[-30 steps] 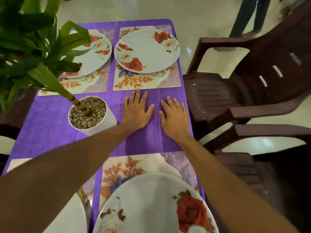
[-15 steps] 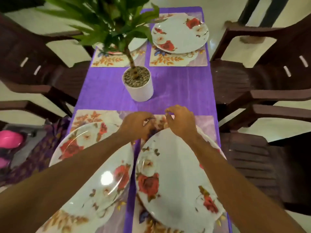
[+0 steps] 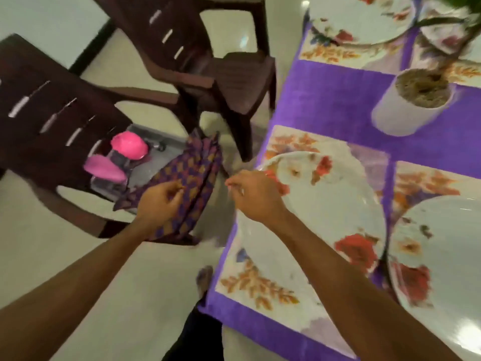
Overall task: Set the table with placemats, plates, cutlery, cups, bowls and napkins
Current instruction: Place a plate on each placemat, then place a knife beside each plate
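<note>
Folded purple-and-orange patterned napkins [image 3: 194,175] lie on a grey tray [image 3: 156,136] on the seat of a dark brown chair [image 3: 52,100] left of the table. My left hand [image 3: 158,201] is over the napkins with curled fingers touching the cloth; blur hides whether it grips them. My right hand [image 3: 255,196], loosely curled and holding nothing, hovers at the left rim of a floral plate [image 3: 325,204] on a leaf-print placemat [image 3: 260,282]. A second floral plate [image 3: 442,256] sits to its right. Pink cups or bowls [image 3: 129,145] stand on the tray.
A purple cloth [image 3: 333,95] covers the table. A white plant pot [image 3: 406,105] stands mid-table, with more plates [image 3: 359,16] on placemats at the far end. A second brown chair [image 3: 208,61] stands further along the left side. My foot [image 3: 204,280] is beside the table corner.
My view has swung left from the table to the chair. Both hands left the near plates; the left one moved onto the napkins and the right one to the table's left edge.
</note>
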`<move>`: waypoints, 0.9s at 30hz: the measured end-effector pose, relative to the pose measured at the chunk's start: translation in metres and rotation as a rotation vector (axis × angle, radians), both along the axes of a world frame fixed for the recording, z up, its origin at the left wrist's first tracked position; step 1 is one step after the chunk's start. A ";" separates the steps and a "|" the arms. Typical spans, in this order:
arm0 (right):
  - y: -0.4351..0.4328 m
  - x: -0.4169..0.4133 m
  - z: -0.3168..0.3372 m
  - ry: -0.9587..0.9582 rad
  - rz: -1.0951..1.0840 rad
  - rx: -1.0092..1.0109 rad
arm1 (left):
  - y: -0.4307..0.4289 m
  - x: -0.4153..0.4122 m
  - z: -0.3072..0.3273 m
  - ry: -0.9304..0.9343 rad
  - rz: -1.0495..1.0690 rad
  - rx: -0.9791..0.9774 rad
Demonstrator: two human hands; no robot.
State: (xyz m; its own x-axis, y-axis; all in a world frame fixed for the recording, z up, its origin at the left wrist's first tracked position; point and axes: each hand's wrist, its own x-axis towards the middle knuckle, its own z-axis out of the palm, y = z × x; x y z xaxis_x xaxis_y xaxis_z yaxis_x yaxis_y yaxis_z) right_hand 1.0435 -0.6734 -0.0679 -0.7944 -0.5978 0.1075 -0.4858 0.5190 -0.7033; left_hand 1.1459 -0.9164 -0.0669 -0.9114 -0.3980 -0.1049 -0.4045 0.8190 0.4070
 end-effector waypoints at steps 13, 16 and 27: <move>-0.341 0.075 -0.127 -0.451 0.345 0.393 | -0.315 0.112 -0.081 -0.273 0.099 -0.155; -0.390 0.071 -0.159 -0.533 0.311 0.441 | -0.350 0.102 -0.097 -0.232 0.086 -0.136; -0.532 -0.014 -0.249 -0.492 0.178 0.440 | -0.399 0.060 -0.144 -0.273 0.305 -0.118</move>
State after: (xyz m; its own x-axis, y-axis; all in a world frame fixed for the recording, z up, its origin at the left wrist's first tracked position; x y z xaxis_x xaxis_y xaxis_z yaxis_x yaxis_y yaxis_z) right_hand 1.0292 -1.2053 -0.3170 -0.5744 -0.6292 -0.5236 -0.2678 0.7489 -0.6062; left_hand 1.2054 -1.3154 -0.2106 -0.6951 -0.6690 -0.2632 -0.7154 0.6797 0.1619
